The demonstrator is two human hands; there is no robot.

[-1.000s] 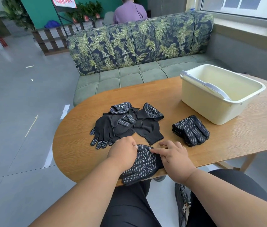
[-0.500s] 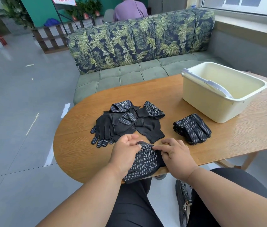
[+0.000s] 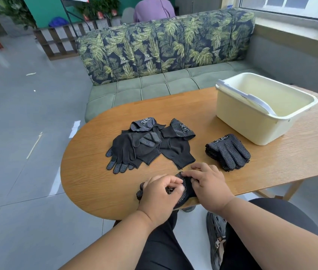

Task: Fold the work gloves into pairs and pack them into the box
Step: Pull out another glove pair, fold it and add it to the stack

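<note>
- Black trousers and one dark sandal [image 3: 215, 236] of the seated person fill the bottom of the view, below two bare forearms that reach forward to the table's near edge.
- Left hand [image 3: 159, 193], fingers curled, presses down on and grips a black dotted glove pair [image 3: 186, 191] lying at the near edge of the wooden table [image 3: 88, 172]. A moment ago this hand lay flatter, and more of the glove's printed palm showed; now the hand covers most of it.
- Right hand [image 3: 207, 184] touches the same glove pair from the right, its fingertips pinching the fabric at the top edge. It has moved in closer to the left hand than before.
- Just beyond the hands, slightly left, a loose heap of black gloves [image 3: 148, 145] lies in the middle of the table, unchanged.
- To the right of the heap, a folded stack of gloves [image 3: 229, 151] rests dotted side up, also unchanged.
- Farther right stands the cream plastic box [image 3: 251, 121], its pale handle folded down inside; no gloves show in it.
- Behind the table is a green sofa [image 3: 164, 55] with leaf-print back cushions.
</note>
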